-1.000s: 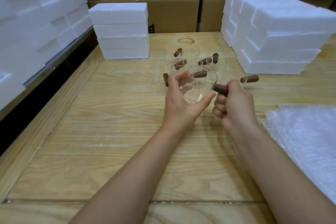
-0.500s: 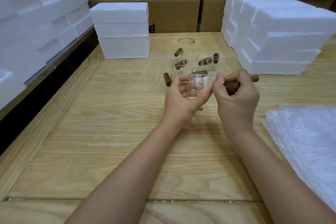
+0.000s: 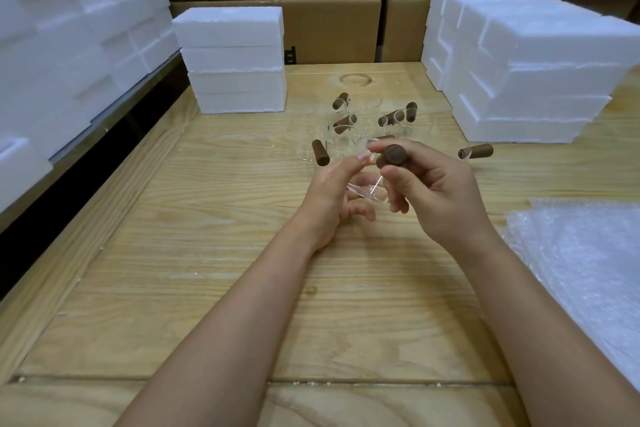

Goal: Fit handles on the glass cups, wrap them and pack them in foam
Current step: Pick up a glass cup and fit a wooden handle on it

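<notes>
Brown cylindrical wooden handle (image 3: 394,155) gripped by right hand (image 3: 440,191) fingers, end-on against clear glass cup (image 3: 367,189) cradled in curled left hand (image 3: 330,199) fingers; white foam stacks (image 3: 235,59) well apart across wooden tabletop (image 3: 214,288).

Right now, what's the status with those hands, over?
Left hand holds glass cup. Right hand grips brown handle against it. Other cups sit behind, not blocking.

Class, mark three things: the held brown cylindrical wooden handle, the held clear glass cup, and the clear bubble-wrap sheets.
held brown wooden handle (image 3: 394,155): head view, its round end face.
held clear glass cup (image 3: 366,193): head view, its thick base.
clear bubble-wrap sheets (image 3: 581,270): head view, middle of the top sheet.
</notes>
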